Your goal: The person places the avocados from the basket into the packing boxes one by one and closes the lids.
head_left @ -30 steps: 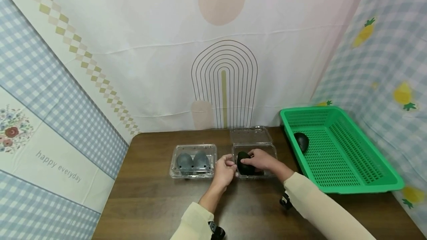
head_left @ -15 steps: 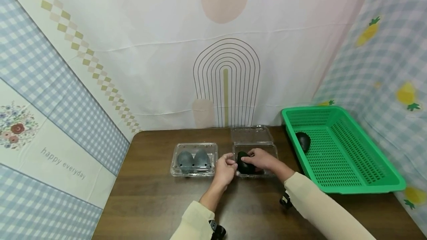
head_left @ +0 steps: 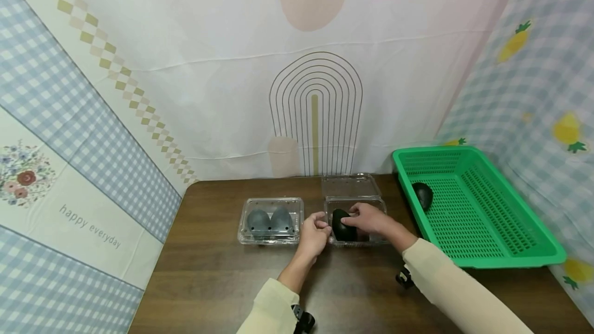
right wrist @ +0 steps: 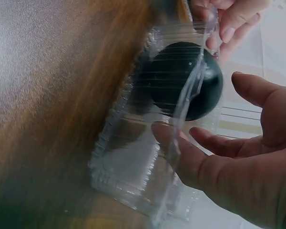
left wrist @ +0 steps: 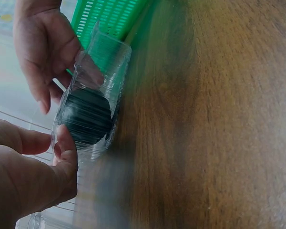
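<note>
Your left hand (head_left: 313, 232) pinches the open clamshell (head_left: 356, 220) rim; your right hand (head_left: 371, 219), fingers relaxed, rests on the dark avocado (head_left: 342, 226) inside. Risk: the flimsy wall buckles and the box skids across the worktop (head_left: 223, 272).

two bare hands are seen extending from long cream-coloured sleeves. the left hand (head_left: 313, 235) and the right hand (head_left: 368, 219) are uncovered, without gloves, rings or a watch. the left sleeve (head_left: 269, 308) is cut from a soft, plain fabric and ends well short of the hand, so that the wrist and part of the forearm are left bare. the right sleeve (head_left: 457, 293) is made of the same unpatterned cloth and is drawn down nearly to the wrist. a small black device (head_left: 303, 320) is strapped under the left sleeve, and another black device (head_left: 405, 277) is fitted beneath the right one. short, unpainted fingernails are shown in the wrist views.
</note>
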The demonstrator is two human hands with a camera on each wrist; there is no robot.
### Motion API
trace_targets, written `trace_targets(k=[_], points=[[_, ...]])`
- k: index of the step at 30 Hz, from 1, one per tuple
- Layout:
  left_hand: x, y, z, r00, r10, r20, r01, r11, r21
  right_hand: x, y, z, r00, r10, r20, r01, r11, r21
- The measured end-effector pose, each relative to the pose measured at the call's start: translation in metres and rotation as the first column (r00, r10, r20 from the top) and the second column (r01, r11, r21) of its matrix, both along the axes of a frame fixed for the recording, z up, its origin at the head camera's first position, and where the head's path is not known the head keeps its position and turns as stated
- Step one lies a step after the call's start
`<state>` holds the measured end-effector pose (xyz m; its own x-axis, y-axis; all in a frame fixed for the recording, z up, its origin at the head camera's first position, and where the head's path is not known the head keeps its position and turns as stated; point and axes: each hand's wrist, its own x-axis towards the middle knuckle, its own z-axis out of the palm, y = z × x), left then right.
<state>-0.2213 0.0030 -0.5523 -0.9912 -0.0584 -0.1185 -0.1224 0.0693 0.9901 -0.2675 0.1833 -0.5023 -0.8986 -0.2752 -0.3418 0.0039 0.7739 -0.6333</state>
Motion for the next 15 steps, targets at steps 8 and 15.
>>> trace_targets(k=[8,15], points=[[-0.001,0.001,-0.001,1.0,0.01,-0.01,-0.01,1.0,0.004,0.004,0.018,0.027,0.998,0.028,-0.054,-0.028,1.0,0.004],[-0.001,0.002,-0.002,1.0,0.015,-0.005,-0.015,1.0,0.006,0.011,0.05,0.052,0.99,0.04,-0.134,-0.054,0.993,-0.109]])
